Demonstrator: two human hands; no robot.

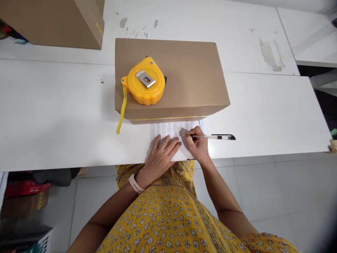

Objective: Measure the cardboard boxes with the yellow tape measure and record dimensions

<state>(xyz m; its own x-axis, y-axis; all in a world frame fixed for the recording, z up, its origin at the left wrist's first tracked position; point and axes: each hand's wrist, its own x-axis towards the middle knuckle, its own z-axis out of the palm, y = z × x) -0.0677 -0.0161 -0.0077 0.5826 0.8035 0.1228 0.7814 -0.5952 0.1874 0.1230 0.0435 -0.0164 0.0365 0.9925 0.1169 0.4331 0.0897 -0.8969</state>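
A sheet of paper (168,128) covered in rows of small writing lies at the table's front edge, its far part hidden by a cardboard box (184,77). My left hand (163,154) rests flat on the paper with fingers spread. In my right hand (198,146) is a pen (214,137) with a clear barrel and a black cap on its back end; its tip is at the paper, mostly hidden by my fingers. On top of the box lies a yellow tape measure (146,82) with a metal clip and a yellow strap hanging over the front edge.
The white table (58,116) has worn patches and a seam. A larger cardboard box (60,24) stands at the back left. Below the table on the left are a red box (25,188) and other items. Shelving (325,79) is at the right edge.
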